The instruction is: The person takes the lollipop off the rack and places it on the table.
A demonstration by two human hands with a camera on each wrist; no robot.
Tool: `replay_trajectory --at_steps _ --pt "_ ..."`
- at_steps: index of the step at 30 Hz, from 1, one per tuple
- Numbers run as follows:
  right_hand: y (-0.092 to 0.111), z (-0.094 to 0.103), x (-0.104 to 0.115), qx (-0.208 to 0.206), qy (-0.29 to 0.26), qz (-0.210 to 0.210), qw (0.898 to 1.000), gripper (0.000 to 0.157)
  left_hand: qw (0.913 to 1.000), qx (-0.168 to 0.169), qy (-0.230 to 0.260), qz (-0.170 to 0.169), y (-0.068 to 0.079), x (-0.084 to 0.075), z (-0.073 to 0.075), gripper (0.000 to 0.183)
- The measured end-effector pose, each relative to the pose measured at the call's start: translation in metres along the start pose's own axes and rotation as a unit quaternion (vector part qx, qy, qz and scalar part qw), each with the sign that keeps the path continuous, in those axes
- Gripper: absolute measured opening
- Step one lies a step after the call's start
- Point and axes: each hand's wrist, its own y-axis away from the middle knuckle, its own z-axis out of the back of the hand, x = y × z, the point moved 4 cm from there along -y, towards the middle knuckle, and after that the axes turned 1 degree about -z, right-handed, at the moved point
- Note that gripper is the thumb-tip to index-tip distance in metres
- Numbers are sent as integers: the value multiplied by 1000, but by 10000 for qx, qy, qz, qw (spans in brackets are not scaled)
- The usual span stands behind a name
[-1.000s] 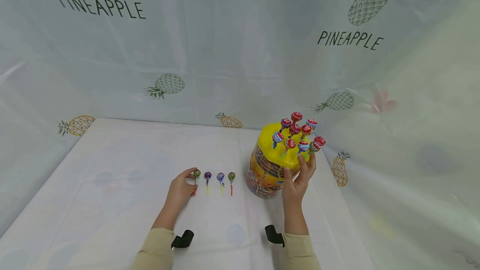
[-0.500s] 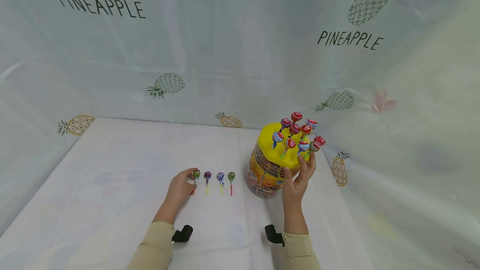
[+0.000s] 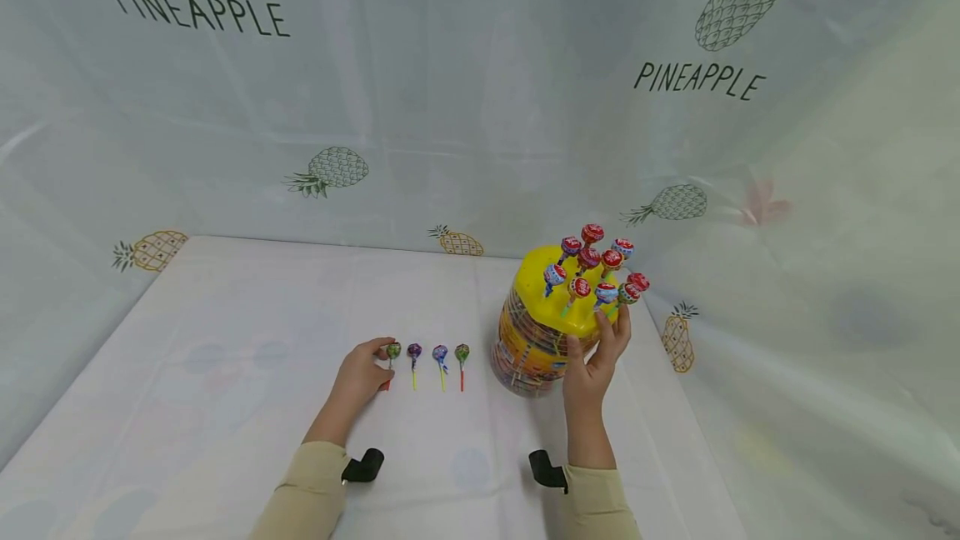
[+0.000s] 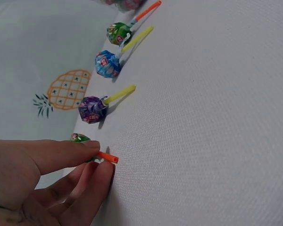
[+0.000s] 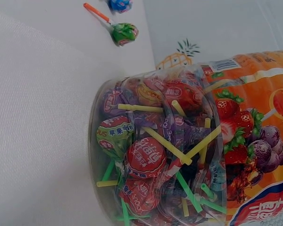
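My left hand (image 3: 358, 375) pinches a green-wrapped lollipop (image 3: 393, 351) between thumb and finger, at the left end of a short row on the table. Its orange stick (image 4: 108, 157) pokes out past the fingertips in the left wrist view. Beside it lie a purple lollipop (image 3: 414, 351), a blue lollipop (image 3: 439, 353) and another green lollipop (image 3: 462, 352). My right hand (image 3: 592, 373) rests against the near side of a big candy jar (image 3: 517, 348), with fingertips at the edge of its yellow lid (image 3: 534, 277). The right wrist view shows the jar but not the hand.
Several lollipops (image 3: 588, 259) stand upright in the yellow lid. Through the clear jar wall, more wrapped lollipops (image 5: 146, 157) show. A white cloth covers the table (image 3: 247, 340), and a pineapple-print curtain (image 3: 465, 107) hangs behind it.
Almost nothing differs. Both hands stay where they were, the left at the green lollipop and the right at the jar; the head view has shifted very slightly.
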Motion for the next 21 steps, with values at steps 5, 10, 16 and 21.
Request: replay_trajectory --at_steps 5,10,16,21 --pt "-1 0 2 14 -12 0 10000 40 10000 -45 -54 -7 0 3 1 60" --pt "-1 0 3 20 29 18 10000 40 9999 -128 -76 -4 1 3 5 59" --pt "-1 0 3 0 5 68 10000 42 9993 -236 114 -284 3 -20 20 59" --pt "-1 0 3 7 -10 60 10000 41 9982 -161 185 -543 1 -59 38 60"
